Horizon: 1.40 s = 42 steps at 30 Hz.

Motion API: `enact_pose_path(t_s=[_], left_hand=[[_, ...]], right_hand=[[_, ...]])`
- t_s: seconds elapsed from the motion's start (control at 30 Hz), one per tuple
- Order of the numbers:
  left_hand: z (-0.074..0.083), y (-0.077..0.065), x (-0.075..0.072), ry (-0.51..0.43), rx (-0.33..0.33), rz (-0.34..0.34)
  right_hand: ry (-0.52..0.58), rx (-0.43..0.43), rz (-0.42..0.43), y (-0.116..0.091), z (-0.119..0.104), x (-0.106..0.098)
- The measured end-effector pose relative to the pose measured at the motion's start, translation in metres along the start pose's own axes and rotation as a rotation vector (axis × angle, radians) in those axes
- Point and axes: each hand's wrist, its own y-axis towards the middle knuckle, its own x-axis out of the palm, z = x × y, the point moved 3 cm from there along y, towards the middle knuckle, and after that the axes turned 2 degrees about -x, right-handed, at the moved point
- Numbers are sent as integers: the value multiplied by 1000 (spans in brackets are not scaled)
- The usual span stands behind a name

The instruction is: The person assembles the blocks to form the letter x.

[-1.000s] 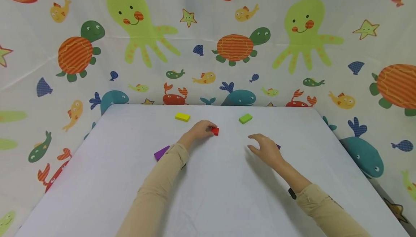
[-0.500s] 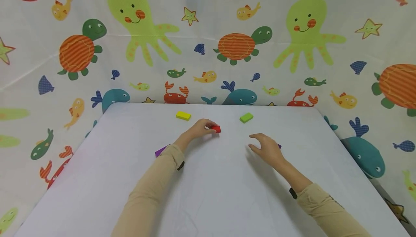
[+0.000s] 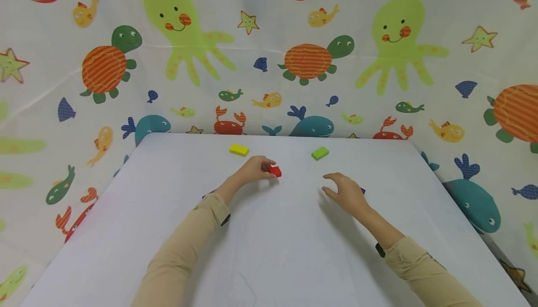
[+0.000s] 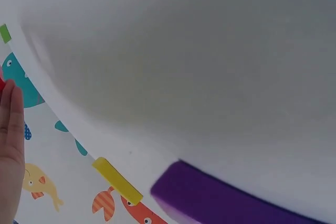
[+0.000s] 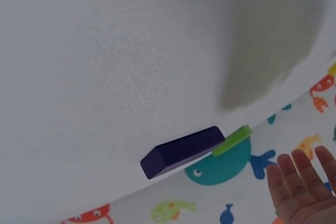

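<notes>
My left hand (image 3: 253, 169) pinches a small red block (image 3: 275, 171) between thumb and fingers, over the middle of the table; in the left wrist view only a sliver of the red shows at the far left edge. Across from it my right hand (image 3: 343, 193) hovers with thumb and fingers spread and nothing between them. A purple block (image 5: 184, 151) lies beside the right hand, mostly hidden behind it in the head view. Another purple block (image 4: 220, 198) lies near the left forearm, which covers most of it in the head view.
Toward the back of the white table (image 3: 269, 251) lie a yellow block (image 3: 239, 150), left of centre, and a light green block (image 3: 320, 153), right of centre. A cloth printed with sea animals (image 3: 308, 61) hangs behind the table and along its sides.
My left hand has turned the red block and drawn it slightly back toward me. The left forearm has shifted left and covers more of the purple block. My right hand stays in place.
</notes>
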Motion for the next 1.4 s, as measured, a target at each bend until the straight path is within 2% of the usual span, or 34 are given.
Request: enact_pose_path(t_s=[0.17,0.33,0.57,0.87,1.07,1.23,1.4], left_hand=[[-1,-7,2,107,42,-2],[2,-14,5,142,77,9],[5,-20,11,191,11,-9],[6,-23,18,151,-45,77],[4,-18,22,141,-96,124],[5,-16,25,155,-120,135],[8,-16,28,128,-161,134]], right_hand=[[4,5,-12,0,0,2],[3,-1,-17,-1,0,3],[3,-11,4,-4,-1,1],[9,26,-4,-8,4,2],[13,35,10,-9,8,2],[4,39,10,-7,9,1],[4,31,7,-6,11,3]])
